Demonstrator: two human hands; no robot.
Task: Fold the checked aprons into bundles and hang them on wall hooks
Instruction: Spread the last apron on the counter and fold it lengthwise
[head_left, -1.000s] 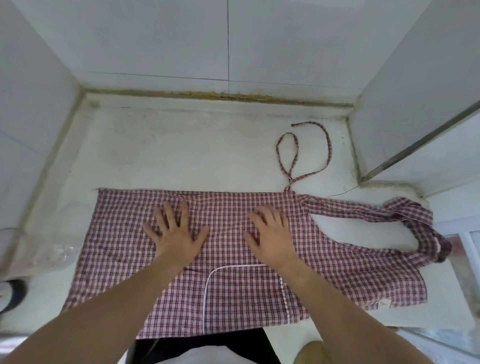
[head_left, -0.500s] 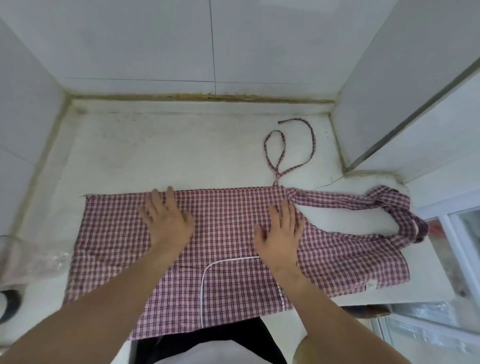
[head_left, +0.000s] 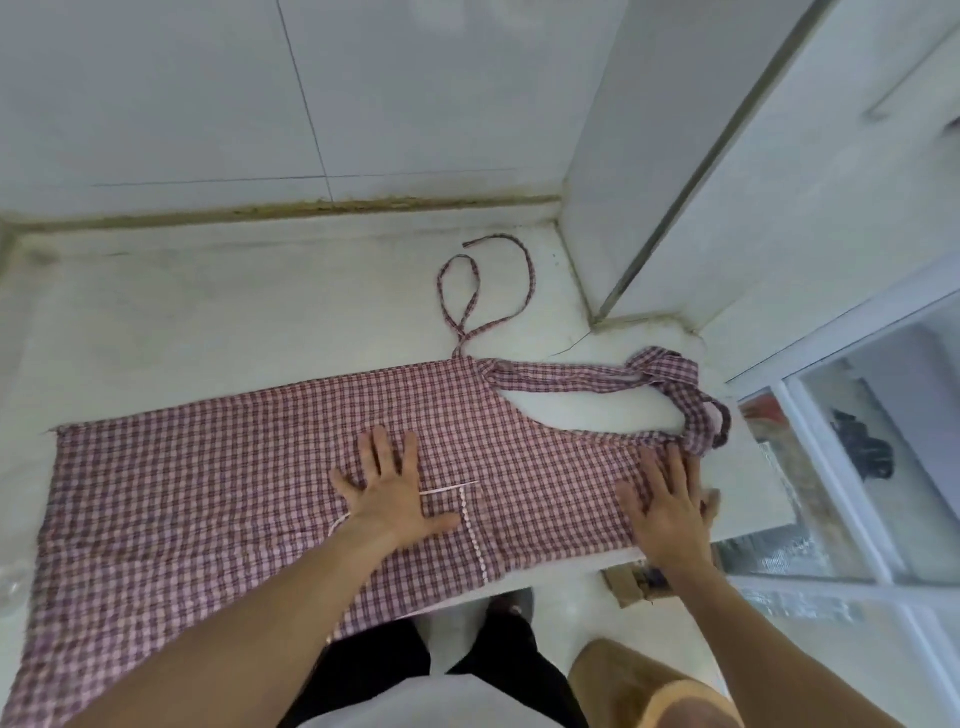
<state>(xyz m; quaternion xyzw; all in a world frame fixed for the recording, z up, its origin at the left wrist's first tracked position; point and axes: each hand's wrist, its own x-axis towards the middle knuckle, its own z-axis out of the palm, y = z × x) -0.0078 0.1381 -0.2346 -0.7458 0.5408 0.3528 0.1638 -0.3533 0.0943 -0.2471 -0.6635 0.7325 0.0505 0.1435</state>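
The white counter (head_left: 218, 322) occupies the centre of the head view, bounded at the rear by a tiled wall (head_left: 208, 93) and at the right by a white panel (head_left: 675, 182). A brown stained seam (head_left: 311, 208) runs along the joint between counter and wall.

The checked apron (head_left: 208, 493) lies spread flat on the counter, red-and-white, with its long axis running left to right. Its near edge hangs over the front edge of the counter. A pocket outlined in white trim (head_left: 475, 540) sits near the middle of the cloth.

At the right end of the apron, the wide neck strap (head_left: 582, 382) forms a loop that lies on the counter and bunches at the far right corner. A narrow tie string (head_left: 467, 306) extends from the top edge of the apron toward the wall, curling into a loop and an open arc on the bare counter.

The left hand (head_left: 389, 504) rests flat on the apron at the pocket, palm down, fingers straight and spread; it grasps nothing. The right hand (head_left: 670, 509) rests flat on the right end of the apron, near the base of the neck strap, fingers straight and pointing toward the wall; it grasps nothing.

To the right, a window frame (head_left: 841, 499) with glass panes borders the counter. Below the counter edge, a small brown object (head_left: 628, 584) lies on the floor; it cannot be identified.
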